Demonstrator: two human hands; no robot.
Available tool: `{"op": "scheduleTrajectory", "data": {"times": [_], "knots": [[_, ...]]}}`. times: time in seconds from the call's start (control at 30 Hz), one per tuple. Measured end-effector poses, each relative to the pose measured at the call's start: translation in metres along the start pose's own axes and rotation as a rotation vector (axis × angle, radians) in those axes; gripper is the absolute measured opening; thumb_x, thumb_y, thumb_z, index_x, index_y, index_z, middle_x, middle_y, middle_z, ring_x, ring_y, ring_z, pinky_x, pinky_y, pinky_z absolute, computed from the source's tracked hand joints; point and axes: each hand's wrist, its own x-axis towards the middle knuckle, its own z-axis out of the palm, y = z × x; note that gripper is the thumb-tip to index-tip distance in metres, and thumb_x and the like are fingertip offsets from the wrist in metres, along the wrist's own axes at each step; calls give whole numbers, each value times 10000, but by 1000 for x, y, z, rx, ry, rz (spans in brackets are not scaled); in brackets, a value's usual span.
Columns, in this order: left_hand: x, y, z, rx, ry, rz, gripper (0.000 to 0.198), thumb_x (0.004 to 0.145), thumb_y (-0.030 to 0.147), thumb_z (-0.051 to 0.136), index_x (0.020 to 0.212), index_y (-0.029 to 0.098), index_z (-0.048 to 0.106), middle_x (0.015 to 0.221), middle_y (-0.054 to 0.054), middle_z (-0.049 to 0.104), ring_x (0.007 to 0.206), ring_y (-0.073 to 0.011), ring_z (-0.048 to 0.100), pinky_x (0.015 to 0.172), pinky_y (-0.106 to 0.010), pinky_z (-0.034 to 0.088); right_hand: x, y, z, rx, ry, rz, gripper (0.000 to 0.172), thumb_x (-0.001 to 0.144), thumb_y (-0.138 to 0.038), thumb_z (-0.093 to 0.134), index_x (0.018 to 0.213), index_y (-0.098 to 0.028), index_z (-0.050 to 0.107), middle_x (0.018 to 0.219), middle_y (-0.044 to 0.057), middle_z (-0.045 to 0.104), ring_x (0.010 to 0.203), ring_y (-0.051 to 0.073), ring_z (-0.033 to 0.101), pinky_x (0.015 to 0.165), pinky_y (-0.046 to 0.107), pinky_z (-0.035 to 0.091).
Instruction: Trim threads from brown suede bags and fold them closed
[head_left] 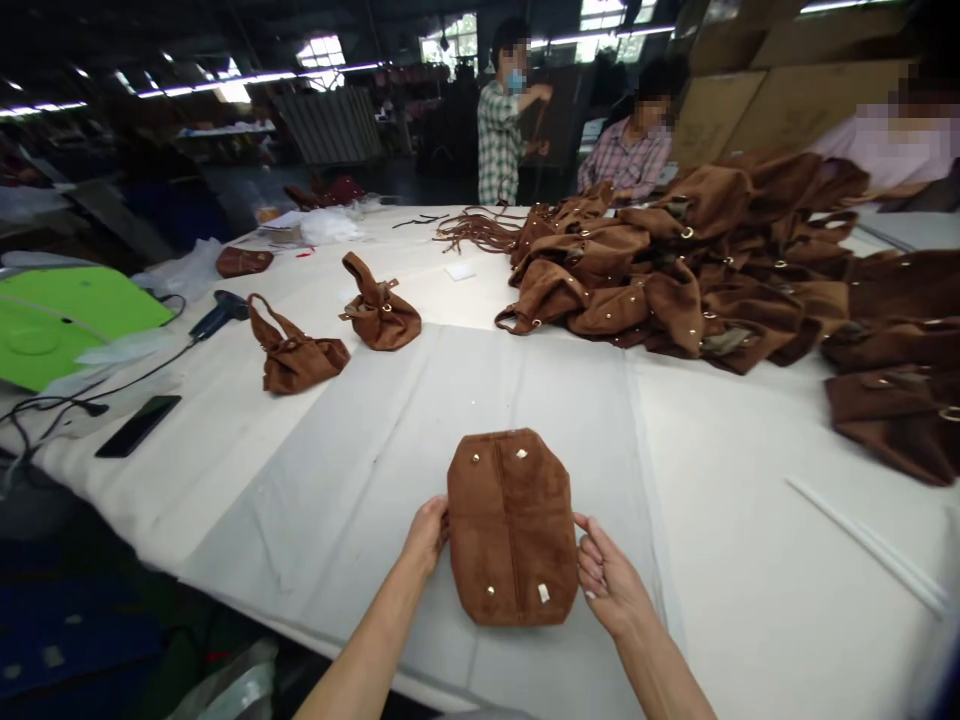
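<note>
A brown suede-like handbag (pixel 512 535) is between my hands, its flat base turned up toward me. A seam runs down the middle of that base. Two small gold-coloured studs sit on the left half, and two whitish bits mark the right half. My left hand (pixel 427 532) grips the bag's left edge, the fingertips partly hidden behind it. On the opposite edge, my right hand (pixel 606 570) pinches the side with thumb and curled fingers. The bag's handle and opening are out of sight beneath it. Under it lies a grey sheet (pixel 337 500) on the table.
Two small brown bags (pixel 301 362) (pixel 384 318) stand at the left. A heap of brown bags (pixel 622 260) fills the back right. A phone (pixel 139 426), a dark handheld tool (pixel 219 314) and white rods (pixel 862 540) lie about. Several people (pixel 499 140) are across the table.
</note>
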Motion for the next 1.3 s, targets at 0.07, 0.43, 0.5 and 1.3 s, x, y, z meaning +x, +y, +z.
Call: {"op": "scheduleTrajectory", "data": {"times": [0.07, 0.43, 0.5, 1.3], "knots": [[6, -5, -2, 62, 0, -15, 307, 615, 392, 692, 718, 123, 586, 693, -46, 612, 586, -157, 558, 528, -256, 417, 13, 9, -12, -47, 52, -29, 342, 628, -398, 726, 753, -155, 520, 477, -114, 237, 355, 0, 172, 280, 100, 104], [-64, 81, 109, 1117, -347, 868, 539, 725, 414, 608, 1200, 188, 486, 1161, -100, 550, 1056, -265, 485, 931, -386, 332, 30, 18, -19, -133, 89, -71, 392, 598, -460, 700, 618, -165, 443, 432, -102, 285, 355, 22, 193, 310, 153, 65], [-57, 78, 125, 1307, -429, 809, 389, 753, 400, 572, 1085, 197, 565, 1008, -82, 615, 926, -254, 538, 836, -377, 380, 24, 11, -16, -143, 118, -132, 368, 626, -481, 679, 693, -160, 512, 433, -100, 294, 359, 27, 199, 320, 163, 73], [-28, 71, 111, 551, -650, 21, 297, 714, 406, 626, 663, 150, 484, 529, 48, 442, 459, -56, 363, 440, -162, 256, -7, -39, 40, -516, 6, -685, 197, 821, -400, 522, 850, -206, 546, 506, -64, 423, 449, 86, 364, 434, 220, 300]]}}
